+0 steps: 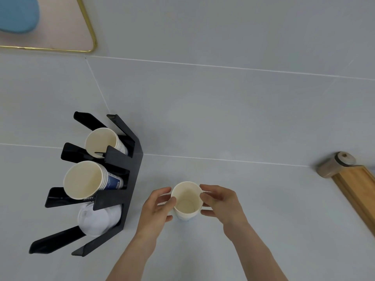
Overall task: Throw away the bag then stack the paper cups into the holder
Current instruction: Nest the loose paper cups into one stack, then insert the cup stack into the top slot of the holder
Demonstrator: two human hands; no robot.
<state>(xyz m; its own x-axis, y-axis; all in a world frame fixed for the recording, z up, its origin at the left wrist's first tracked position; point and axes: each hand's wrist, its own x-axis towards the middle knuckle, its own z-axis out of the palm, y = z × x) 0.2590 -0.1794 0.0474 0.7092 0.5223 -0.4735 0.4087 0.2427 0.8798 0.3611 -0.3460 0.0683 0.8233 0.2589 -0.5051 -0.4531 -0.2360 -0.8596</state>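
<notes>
Cups (84,179) already fill two holder (129,175) slots, and no bag shows. My left hand (157,207) and right hand (220,201) clasp one paper cup (187,199), unstacked.

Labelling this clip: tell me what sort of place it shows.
Probably a cafe or office drinks counter: a black slotted cup holder with stacked white paper cups and clear plastic lids on a pale grey worktop.
</notes>
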